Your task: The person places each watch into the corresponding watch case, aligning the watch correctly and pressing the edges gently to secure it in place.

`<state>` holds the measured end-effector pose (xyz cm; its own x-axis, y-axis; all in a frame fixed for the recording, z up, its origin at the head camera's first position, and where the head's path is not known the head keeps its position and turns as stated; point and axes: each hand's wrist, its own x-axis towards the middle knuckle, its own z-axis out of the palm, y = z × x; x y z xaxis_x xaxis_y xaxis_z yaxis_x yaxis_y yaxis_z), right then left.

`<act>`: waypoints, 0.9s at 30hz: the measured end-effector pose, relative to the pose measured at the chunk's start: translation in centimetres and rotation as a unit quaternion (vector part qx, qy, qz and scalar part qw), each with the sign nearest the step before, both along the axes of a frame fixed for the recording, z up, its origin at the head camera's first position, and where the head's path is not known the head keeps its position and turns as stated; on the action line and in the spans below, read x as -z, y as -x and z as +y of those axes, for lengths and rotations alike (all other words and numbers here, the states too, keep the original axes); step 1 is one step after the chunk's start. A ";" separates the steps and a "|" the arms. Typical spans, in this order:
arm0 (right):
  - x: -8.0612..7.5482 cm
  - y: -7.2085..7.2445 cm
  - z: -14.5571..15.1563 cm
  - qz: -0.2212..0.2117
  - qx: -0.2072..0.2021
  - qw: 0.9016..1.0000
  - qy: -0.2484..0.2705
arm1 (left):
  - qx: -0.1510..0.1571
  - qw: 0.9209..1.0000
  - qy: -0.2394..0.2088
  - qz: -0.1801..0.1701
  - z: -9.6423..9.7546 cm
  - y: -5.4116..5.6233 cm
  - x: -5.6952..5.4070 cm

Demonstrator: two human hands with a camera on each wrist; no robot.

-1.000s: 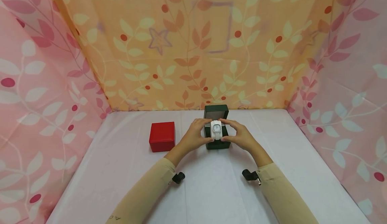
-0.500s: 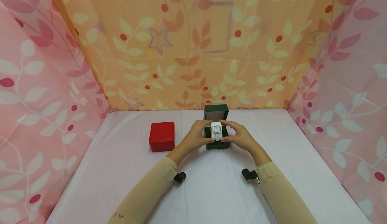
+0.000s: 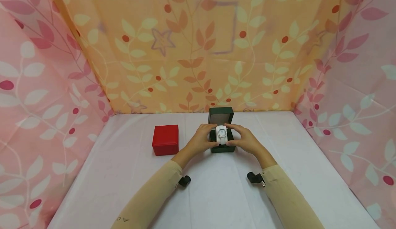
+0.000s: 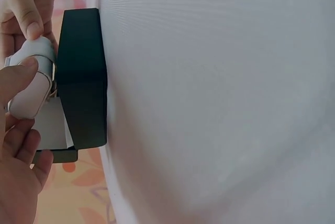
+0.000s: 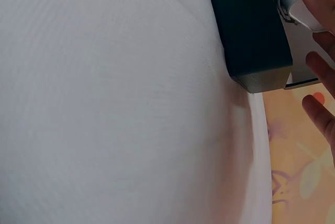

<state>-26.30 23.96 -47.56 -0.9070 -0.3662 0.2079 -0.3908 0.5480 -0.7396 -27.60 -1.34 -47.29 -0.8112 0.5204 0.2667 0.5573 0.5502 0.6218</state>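
Observation:
A white wristwatch (image 3: pixel 222 133) with a squarish dial is wrapped round a pale cushion (image 4: pixel 29 96). My left hand (image 3: pixel 200 138) pinches one end of it between thumb and fingers, and my right hand (image 3: pixel 248 139) pinches the other. Behind and beneath it stands a dark green watch box (image 3: pixel 222 149) with its lid raised at the back. In the left wrist view the cushion sits right at the rim of the green box (image 4: pixel 81 77). The right wrist view shows the right thumb on the cushion's end, other fingers spread beyond.
A closed red box (image 3: pixel 165 139) stands on the white-covered table (image 3: pixel 213 194), left of the green one. Behind rises an orange leaf-patterned cloth (image 3: pixel 191 50), with pink cloth (image 3: pixel 37 119) along the sides. A small black camera (image 3: pixel 255 178) juts from each sleeve cuff.
Both hands have lowered the watch and its cushion slightly toward the green box. Neither the red box nor the green box has moved.

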 end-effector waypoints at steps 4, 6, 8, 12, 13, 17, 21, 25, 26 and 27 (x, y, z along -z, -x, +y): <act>0.1 0.1 0.0 -0.005 0.003 1.000 -0.003 | -0.005 1.000 0.004 -0.002 0.1 0.1 0.1; 0.1 0.2 0.0 -0.005 0.003 1.000 -0.004 | -0.008 1.000 0.007 -0.003 0.2 0.2 0.1; 0.2 0.3 0.0 -0.005 0.002 1.000 -0.006 | -0.009 1.000 0.010 -0.001 0.2 0.3 0.2; 0.4 0.5 0.1 -0.008 0.005 1.000 -0.008 | -0.008 1.000 0.017 0.003 0.3 0.5 0.4; 0.5 0.6 0.1 -0.008 0.005 1.000 -0.010 | -0.008 1.000 0.018 0.004 0.3 0.5 0.5; 0.7 0.7 0.1 -0.011 0.011 1.000 -0.018 | -0.007 1.000 0.025 0.007 0.4 0.7 0.6; 0.6 0.6 0.1 -0.015 0.016 1.000 -0.022 | -0.009 0.999 0.030 0.008 0.5 0.9 0.8; 0.4 0.5 0.1 -0.019 0.017 1.000 -0.018 | -0.012 0.999 0.030 0.008 0.7 1.0 1.0; 0.4 0.5 0.2 -0.019 0.018 1.000 -0.017 | -0.013 0.999 0.032 0.008 0.7 1.0 1.0; 0.4 0.5 0.2 -0.019 0.018 0.999 -0.018 | -0.014 0.999 0.033 0.008 0.8 1.1 1.1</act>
<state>-26.82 24.17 -47.99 -0.9267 -0.3398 0.1606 -0.3426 0.5878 -0.7329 -28.65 -0.55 -48.36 -0.8213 0.5146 0.2463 0.5512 0.6044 0.5752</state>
